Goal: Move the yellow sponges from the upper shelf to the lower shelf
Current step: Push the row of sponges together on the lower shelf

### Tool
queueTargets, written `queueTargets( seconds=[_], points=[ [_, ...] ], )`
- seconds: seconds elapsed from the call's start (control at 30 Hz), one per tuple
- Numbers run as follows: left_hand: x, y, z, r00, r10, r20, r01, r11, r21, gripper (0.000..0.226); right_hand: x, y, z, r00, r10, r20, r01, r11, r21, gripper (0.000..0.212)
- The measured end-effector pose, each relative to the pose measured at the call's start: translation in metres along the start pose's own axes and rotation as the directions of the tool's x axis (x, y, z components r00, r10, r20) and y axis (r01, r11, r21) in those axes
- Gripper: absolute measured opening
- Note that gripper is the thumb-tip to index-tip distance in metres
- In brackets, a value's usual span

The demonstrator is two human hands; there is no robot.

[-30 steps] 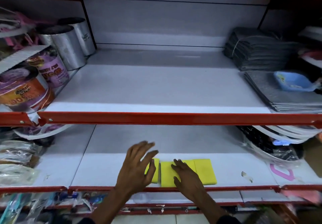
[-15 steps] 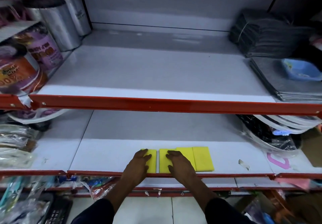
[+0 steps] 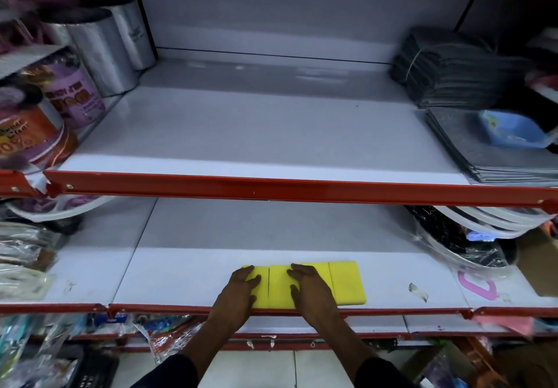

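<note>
Several flat yellow sponges lie side by side in a row at the front edge of the lower shelf. My left hand rests flat on the leftmost sponge. My right hand lies flat across the middle sponges and hides part of them. The rightmost sponge is uncovered. Neither hand grips anything. The upper shelf shows only its bare white surface in the middle, with no sponge on it.
Silver rolls and labelled tubs stand on the upper shelf's left. Grey cloth stacks and a blue dish sit on its right. Wrapped goods and plates flank the lower shelf. A red rail edges the upper shelf.
My left hand dropped from a spread pose above the shelf onto the leftmost sponge. The right hand stayed on the middle sponges. The sponges now sit closer together.
</note>
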State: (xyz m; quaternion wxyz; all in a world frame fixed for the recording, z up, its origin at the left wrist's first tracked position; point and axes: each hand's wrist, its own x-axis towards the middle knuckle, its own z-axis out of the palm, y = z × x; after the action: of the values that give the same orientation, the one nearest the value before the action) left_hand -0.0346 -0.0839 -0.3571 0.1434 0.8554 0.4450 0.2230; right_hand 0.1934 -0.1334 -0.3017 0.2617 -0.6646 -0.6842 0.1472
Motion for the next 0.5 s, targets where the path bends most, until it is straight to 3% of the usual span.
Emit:
queueTargets(
  seconds=[0.07,0.13,0.3,0.5],
  points=[
    [0.000,-0.001,0.002,1.000,0.004,-0.006,-0.005,1.000,-0.010,0.051,0.001,0.008,-0.013,0.989,0.126,-0.073,-0.124,0.992,0.020,0.042],
    [0.000,-0.001,0.004,1.000,0.018,-0.019,-0.018,1.000,0.013,0.052,0.000,0.019,-0.025,0.974,0.222,-0.040,-0.221,0.975,0.016,0.045],
    [0.000,-0.001,0.004,1.000,0.014,-0.026,-0.014,1.000,-0.004,0.059,-0.014,0.037,-0.031,0.976,0.208,0.073,-0.203,0.977,-0.062,0.042],
    [0.000,-0.004,0.009,0.999,0.014,-0.033,-0.014,1.000,0.013,0.060,-0.020,0.032,-0.027,0.975,0.210,0.069,-0.207,0.977,-0.050,0.040]
  ],
)
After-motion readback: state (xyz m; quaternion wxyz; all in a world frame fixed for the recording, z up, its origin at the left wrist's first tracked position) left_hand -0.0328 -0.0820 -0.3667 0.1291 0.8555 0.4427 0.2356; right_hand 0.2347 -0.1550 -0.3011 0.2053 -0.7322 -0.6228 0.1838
